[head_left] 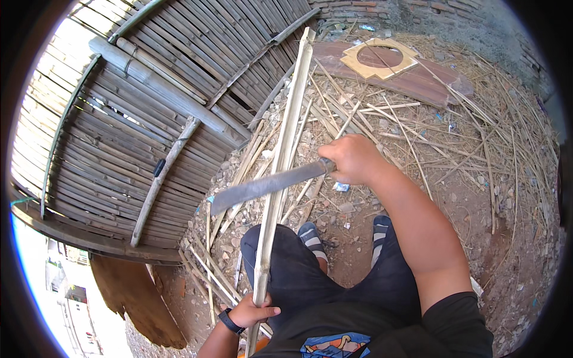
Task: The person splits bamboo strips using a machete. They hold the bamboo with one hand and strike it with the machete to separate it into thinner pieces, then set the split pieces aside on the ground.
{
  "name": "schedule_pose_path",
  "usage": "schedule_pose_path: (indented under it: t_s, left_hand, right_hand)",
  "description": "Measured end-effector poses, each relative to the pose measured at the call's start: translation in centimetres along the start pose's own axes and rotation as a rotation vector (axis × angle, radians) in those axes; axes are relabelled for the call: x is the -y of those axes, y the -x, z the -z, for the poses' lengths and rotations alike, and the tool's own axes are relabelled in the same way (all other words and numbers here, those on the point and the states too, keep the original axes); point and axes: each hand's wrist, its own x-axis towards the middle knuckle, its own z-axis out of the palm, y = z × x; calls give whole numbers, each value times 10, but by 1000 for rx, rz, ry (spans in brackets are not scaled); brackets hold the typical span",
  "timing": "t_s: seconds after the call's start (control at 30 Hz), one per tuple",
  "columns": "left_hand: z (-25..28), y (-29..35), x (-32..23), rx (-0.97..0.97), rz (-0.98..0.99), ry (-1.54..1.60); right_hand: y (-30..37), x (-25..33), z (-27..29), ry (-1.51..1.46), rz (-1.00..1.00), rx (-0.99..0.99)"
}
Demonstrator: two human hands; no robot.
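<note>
A long split bamboo pole (286,143) runs from my lap up toward the far wall, its pale hollow inner face turned up. Near its lower end my left hand (253,311) is wrapped round it, thumb lying across the top. My right hand (348,158) grips the handle of a machete (268,185). The broad grey blade points left and lies across the bamboo about halfway along. Whether the blade touches the bamboo or hangs just above it, I cannot tell. Most of the machete's handle is hidden in my fist.
On my left stands a bamboo slat wall (155,119) with round cross poles. Loose bamboo strips (406,131) and straw litter the stony ground. Farther off, a brown board (388,77) carries a yellowish frame (408,59) with a round hole. A brick wall closes the back.
</note>
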Motion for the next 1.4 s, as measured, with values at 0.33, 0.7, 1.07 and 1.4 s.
schedule_pose_path:
  t_s: [0.33, 0.7, 1.07, 1.4]
  left_hand:
    - [6, 18, -3, -191, -101, -271]
    - [12, 16, -6, -68, -41, -225]
    - [4, 5, -15, -100, -12, -127]
    - [36, 17, 4, 480, 213, 377]
  right_hand:
    - [9, -36, 31, 124, -527, -178]
    - [0, -18, 20, 23, -149, 76]
    - [4, -6, 9, -18, -152, 87]
    - [20, -54, 14, -113, -561, -54]
